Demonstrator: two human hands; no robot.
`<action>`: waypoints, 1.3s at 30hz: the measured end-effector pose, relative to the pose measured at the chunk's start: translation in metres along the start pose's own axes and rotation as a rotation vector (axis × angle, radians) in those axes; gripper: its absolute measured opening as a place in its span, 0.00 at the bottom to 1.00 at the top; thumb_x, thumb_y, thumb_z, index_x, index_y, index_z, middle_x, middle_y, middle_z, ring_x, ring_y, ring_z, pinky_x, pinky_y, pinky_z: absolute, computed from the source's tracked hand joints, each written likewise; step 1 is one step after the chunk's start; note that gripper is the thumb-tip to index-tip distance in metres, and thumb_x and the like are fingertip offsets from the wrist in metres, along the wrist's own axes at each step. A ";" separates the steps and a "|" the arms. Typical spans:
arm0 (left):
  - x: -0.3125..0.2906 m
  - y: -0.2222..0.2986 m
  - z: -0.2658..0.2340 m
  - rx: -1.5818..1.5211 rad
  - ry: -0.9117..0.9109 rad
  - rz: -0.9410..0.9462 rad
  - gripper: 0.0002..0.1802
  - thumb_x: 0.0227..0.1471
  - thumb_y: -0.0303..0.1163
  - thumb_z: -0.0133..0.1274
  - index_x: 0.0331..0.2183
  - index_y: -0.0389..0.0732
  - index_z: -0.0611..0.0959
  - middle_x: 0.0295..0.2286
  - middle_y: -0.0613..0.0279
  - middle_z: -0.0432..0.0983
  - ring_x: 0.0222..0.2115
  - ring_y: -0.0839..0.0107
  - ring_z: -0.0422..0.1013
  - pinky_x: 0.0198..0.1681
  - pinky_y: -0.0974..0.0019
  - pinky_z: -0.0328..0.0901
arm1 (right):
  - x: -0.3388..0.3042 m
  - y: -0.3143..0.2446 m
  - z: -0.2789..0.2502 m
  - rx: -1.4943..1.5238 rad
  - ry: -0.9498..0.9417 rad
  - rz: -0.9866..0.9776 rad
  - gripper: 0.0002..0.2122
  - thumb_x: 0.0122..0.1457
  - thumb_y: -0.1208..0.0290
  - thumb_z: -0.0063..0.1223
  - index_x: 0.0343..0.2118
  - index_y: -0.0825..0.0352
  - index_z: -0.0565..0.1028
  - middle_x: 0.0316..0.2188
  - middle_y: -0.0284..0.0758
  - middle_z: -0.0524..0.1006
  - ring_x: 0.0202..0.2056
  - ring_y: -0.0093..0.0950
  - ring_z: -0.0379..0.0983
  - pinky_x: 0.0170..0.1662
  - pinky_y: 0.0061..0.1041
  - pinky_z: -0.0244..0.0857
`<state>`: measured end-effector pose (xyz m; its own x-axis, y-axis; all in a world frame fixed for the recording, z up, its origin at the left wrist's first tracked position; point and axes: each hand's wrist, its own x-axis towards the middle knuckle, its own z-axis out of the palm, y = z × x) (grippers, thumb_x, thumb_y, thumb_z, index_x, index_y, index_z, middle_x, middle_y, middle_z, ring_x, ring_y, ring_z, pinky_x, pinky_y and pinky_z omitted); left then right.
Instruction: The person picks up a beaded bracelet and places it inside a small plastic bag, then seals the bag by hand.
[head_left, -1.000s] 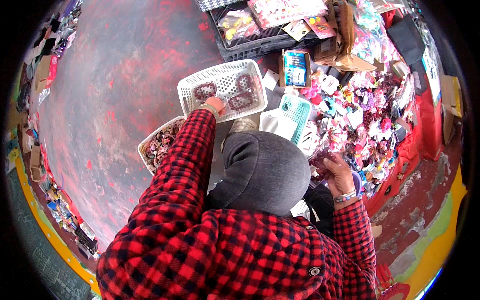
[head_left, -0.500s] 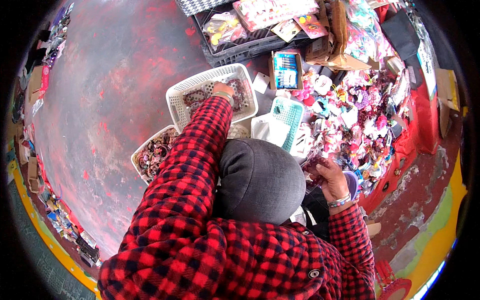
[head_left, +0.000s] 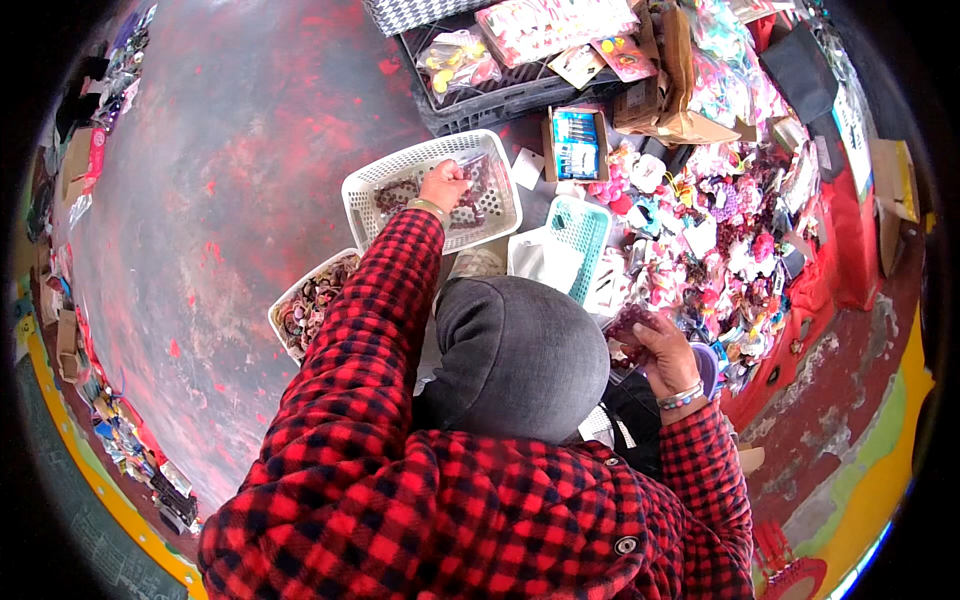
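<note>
My left hand [head_left: 443, 186] reaches over the white perforated basket [head_left: 352, 205], fingers curled together. They sit beside a clear packet of dark red beads [head_left: 474, 200]; whether they grip it is hard to see. More dark red beads [head_left: 395, 196] lie on the basket's left side. At the right, next to my knee, my right hand [head_left: 662, 352] is closed on a clear packet of dark red bead strings [head_left: 626, 328], thumb on top. My grey-trousered knee [head_left: 525, 360] is between the two arms.
A white basket of brown and pink hair ties [head_left: 310, 305] stands at the left. Beyond my knee is a mint basket [head_left: 578, 235] with white sheets. Hair ornaments [head_left: 735, 230] are heaped at the right. A box of blue packets [head_left: 576, 145] and a black crate [head_left: 500, 102] stand farther back.
My left hand has shifted slightly left and nearer within the basket, uncovering more of the packet at its right. My right hand keeps its packet in nearly the same place.
</note>
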<state>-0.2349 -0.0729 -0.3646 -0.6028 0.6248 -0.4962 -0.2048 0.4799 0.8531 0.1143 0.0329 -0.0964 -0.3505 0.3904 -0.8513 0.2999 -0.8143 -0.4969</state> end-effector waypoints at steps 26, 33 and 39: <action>0.013 0.017 -0.026 1.033 0.039 0.413 0.19 0.44 0.22 0.39 0.42 0.37 0.74 0.42 0.45 0.68 0.45 0.54 0.64 0.50 0.59 0.58 | 0.004 0.003 0.002 -0.020 -0.006 0.007 0.10 0.53 0.78 0.45 0.39 0.71 0.69 0.30 0.34 0.73 0.28 0.23 0.66 0.33 0.20 0.61; -0.047 0.002 0.002 1.036 -0.091 0.301 0.19 0.44 0.24 0.41 0.43 0.40 0.72 0.41 0.49 0.67 0.42 0.51 0.64 0.46 0.58 0.61 | 0.003 0.002 0.000 -0.032 -0.019 0.007 0.10 0.53 0.78 0.45 0.39 0.72 0.69 0.30 0.35 0.73 0.28 0.23 0.66 0.33 0.20 0.61; -0.034 0.004 0.012 1.175 -0.253 0.343 0.26 0.41 0.23 0.44 0.47 0.41 0.69 0.44 0.51 0.63 0.45 0.54 0.61 0.47 0.58 0.61 | 0.000 0.000 0.002 -0.036 -0.020 -0.006 0.10 0.53 0.78 0.45 0.39 0.72 0.69 0.31 0.35 0.73 0.28 0.23 0.66 0.33 0.21 0.61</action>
<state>-0.2060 -0.0842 -0.3464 -0.2971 0.8647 -0.4049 0.8239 0.4465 0.3489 0.1120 0.0321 -0.0958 -0.3697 0.3868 -0.8448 0.3292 -0.7957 -0.5084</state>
